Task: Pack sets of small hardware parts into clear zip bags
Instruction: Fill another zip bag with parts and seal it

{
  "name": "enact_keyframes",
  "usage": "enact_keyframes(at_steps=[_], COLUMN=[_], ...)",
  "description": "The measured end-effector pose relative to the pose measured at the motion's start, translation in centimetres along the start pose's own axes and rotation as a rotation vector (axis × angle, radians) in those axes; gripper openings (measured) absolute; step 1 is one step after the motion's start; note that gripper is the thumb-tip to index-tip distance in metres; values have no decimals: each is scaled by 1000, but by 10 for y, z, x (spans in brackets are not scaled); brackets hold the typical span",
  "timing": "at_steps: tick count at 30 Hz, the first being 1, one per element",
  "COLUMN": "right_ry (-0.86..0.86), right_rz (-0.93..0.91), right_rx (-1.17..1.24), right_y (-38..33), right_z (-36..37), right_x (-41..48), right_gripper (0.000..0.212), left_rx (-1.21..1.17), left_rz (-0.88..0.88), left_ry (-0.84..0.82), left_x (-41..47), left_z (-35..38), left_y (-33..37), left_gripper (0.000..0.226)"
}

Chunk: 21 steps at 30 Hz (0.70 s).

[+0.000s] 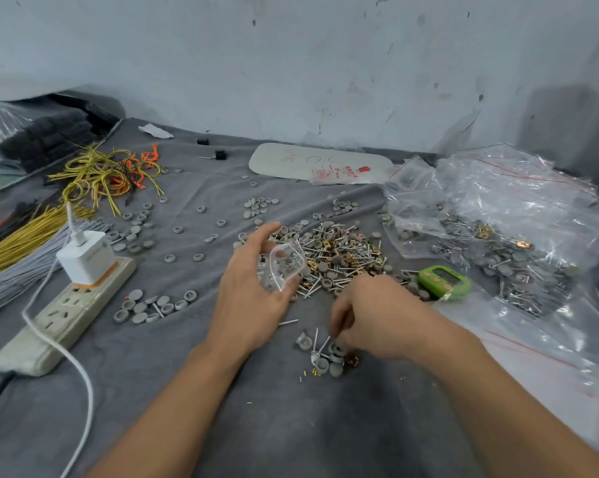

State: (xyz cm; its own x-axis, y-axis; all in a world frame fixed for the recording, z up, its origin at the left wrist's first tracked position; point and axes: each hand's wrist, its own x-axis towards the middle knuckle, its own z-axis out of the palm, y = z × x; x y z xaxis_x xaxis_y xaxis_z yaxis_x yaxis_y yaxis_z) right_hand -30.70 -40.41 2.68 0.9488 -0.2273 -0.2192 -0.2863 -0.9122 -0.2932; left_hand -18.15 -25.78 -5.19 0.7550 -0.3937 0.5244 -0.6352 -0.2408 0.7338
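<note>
The left hand (pixel 253 298) gripped a small clear bag (pixel 286 267), a few caps and screws inside, over the grey cloth (pixel 291 426) below a scuffed wall (pixel 291 63), while the right hand (pixel 373 319) curled its fingers onto a small heap (pixel 329 358), grasp unclear.

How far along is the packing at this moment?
Done: filled bags lie heaped on the right. In hand: the left hand holds an open bag with some parts inside; the right hand reaches into a small set. To do: a large loose pile.
</note>
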Motion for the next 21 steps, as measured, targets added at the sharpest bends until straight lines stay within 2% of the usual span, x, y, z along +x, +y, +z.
enact_keyframes(at_steps=[9, 13, 16, 18, 21], right_ry=[94, 326, 491, 507, 499], right_rz=[11, 42, 21, 7, -26], right_rx=[26, 209, 438, 511, 528], right_y=[6, 16, 13, 5, -8], right_z=[15, 7, 7, 11, 21], right_x=[-3, 3, 10, 17, 30], right_gripper=[13, 14, 17, 22, 15], left_rx=[66, 120, 122, 120, 125], left_rz=[46, 84, 114, 147, 169], left_ry=[-21, -83, -126, -140, -154], left_x=[-2, -4, -5, -6, -6], left_z=[3, 7, 8, 8, 8], left_y=[-6, -6, -3, 0, 1], left_gripper=[78, 85, 78, 74, 76])
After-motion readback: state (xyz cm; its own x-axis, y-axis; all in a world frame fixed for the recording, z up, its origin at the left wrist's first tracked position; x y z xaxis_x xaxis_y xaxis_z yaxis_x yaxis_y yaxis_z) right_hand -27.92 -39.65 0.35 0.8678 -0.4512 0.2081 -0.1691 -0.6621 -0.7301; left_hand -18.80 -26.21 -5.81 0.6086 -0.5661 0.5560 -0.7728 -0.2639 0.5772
